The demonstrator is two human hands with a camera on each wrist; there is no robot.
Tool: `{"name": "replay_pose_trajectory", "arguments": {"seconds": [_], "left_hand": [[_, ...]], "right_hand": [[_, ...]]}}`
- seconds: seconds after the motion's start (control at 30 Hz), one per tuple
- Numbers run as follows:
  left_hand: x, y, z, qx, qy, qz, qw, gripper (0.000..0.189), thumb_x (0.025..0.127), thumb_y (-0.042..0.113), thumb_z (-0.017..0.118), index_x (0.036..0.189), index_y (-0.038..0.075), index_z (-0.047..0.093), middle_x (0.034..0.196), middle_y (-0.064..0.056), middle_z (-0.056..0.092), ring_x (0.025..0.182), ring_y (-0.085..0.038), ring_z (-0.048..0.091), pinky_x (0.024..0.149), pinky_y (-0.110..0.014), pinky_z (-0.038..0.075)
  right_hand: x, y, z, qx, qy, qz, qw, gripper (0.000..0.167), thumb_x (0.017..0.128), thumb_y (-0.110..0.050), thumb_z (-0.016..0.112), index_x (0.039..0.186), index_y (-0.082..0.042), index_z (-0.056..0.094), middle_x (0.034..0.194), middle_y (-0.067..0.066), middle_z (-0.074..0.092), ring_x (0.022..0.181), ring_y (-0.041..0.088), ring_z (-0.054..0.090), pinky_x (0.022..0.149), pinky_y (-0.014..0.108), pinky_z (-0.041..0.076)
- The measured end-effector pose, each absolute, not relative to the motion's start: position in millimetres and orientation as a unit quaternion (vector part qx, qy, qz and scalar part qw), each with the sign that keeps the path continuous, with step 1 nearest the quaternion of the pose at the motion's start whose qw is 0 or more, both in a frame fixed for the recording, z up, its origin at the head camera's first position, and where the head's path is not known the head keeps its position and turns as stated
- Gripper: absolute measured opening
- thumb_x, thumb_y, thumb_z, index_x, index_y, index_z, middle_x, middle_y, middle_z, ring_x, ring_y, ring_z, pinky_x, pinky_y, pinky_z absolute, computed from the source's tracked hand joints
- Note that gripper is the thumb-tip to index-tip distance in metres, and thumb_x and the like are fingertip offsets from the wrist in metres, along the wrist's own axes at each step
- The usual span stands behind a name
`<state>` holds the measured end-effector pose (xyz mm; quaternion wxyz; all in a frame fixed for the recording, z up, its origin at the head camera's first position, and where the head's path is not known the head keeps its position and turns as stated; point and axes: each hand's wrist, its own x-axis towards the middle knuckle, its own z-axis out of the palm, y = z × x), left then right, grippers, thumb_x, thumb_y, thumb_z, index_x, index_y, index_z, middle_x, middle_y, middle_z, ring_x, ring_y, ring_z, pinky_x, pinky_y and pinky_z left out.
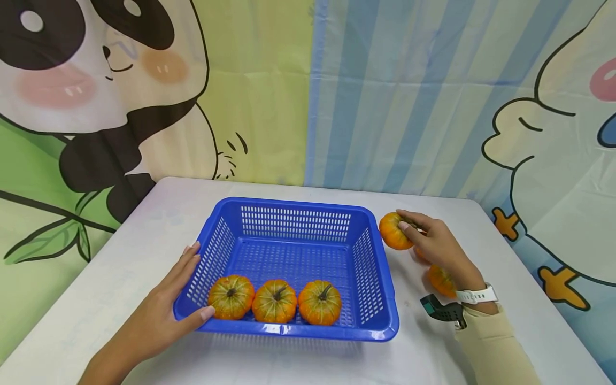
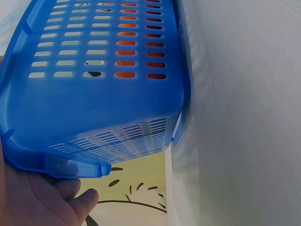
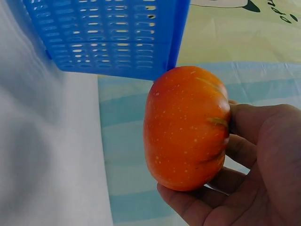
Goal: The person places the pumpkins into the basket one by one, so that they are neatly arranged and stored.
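Note:
My right hand (image 1: 440, 248) grips a small orange pumpkin (image 1: 395, 231) just beyond the right rim of a blue plastic basket (image 1: 308, 332). In the right wrist view, fingers and thumb hold that pumpkin (image 3: 188, 129) around one side, close to the basket wall (image 3: 103, 52). My left hand (image 1: 156, 321) rests with extended fingers along the basket's left side, its thumb over the front left corner. Three pumpkins stand in a row along the basket's front: one on the left (image 1: 231, 297), one in the middle (image 1: 274, 301), one on the right (image 1: 320, 303).
More pumpkins lie on the white table (image 1: 423, 342) right of the basket; one pumpkin (image 1: 441, 282) is partly covered by the right wrist, another mostly hidden behind the hand. A cartoon-printed cloth (image 1: 375, 96) hangs behind the table.

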<state>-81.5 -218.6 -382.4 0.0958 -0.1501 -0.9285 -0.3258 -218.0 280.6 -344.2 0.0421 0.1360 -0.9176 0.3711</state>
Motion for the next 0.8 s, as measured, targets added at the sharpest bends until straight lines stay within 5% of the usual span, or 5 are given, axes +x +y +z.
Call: {"name": "replay_pose_trajectory", "arguments": {"seconds": [0.3, 0.53, 0.8], "left_hand": [[-82.4, -218.2, -381.3, -0.154, -0.928, -0.325, 0.097, 0.093, 0.084, 0.035, 0.074, 0.157, 0.014, 0.018, 0.162, 0.001, 0.01, 0.147, -0.027, 0.01, 0.098, -0.071, 0.03], [-81.4, -218.1, -380.7, -0.146, -0.932, -0.318, 0.092, 0.094, 0.085, 0.038, 0.073, 0.157, 0.016, 0.017, 0.163, 0.0, 0.009, 0.147, -0.03, 0.011, 0.096, -0.071, 0.032], [-80.6, -216.7, -378.4, -0.137, -0.935, -0.316, 0.082, 0.094, 0.085, 0.041, 0.072, 0.157, 0.018, 0.016, 0.163, -0.001, 0.009, 0.147, -0.031, 0.011, 0.097, -0.071, 0.032]], "right_hand": [[-202.3, 276.0, -328.1, 0.168, -0.908, 0.38, 0.064, 0.049, 0.101, -0.034, 0.051, 0.143, -0.008, 0.049, 0.138, 0.017, 0.053, 0.119, 0.036, 0.054, 0.094, 0.047, 0.048], [-195.3, 268.6, -320.2, 0.204, -0.895, 0.39, 0.075, 0.045, 0.101, -0.028, 0.054, 0.142, -0.009, 0.051, 0.136, 0.014, 0.055, 0.12, 0.034, 0.055, 0.089, 0.013, 0.045], [-199.4, 259.4, -316.2, 0.217, -0.889, 0.395, 0.079, 0.048, 0.101, -0.028, 0.054, 0.143, -0.005, 0.048, 0.137, 0.015, 0.054, 0.12, 0.035, 0.054, 0.087, 0.011, 0.045]]}}
